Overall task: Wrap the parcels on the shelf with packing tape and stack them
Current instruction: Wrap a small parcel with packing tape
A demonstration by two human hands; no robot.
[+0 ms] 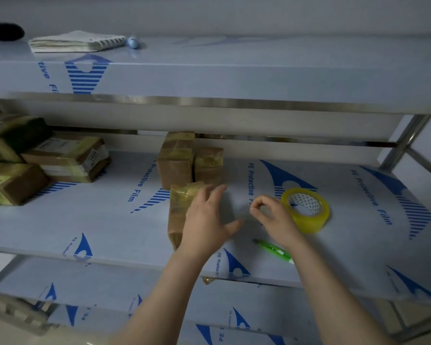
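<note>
From where I stand, the left hand (204, 220) lies spread, fingers straight, over the right side of the front parcel (178, 207). That parcel sits near the front edge of the middle shelf (110, 220) and already shows yellowish tape across its top. The right hand (271, 215) hovers between the parcel and the roll of tape (306, 212). Its thumb and forefinger are curled together into a ring, as if pinching, but the tape is clear and I cannot tell whether a loose end is caught between them. If it is, the strip looks best kept taut and level, with the flat left hand smoothing it down from the middle outward so no bubble or crease sets in. The parcel seems light enough to slide on the slick film, so the left palm should bear down while the right pulls. A green pen-shaped tool (274, 250) lies just under the right wrist, handy for cutting. Two wrapped parcels (176, 160) stand upright just behind, and a pile of parcels (67, 158) at the far left looks like the likely place for this one.
</note>
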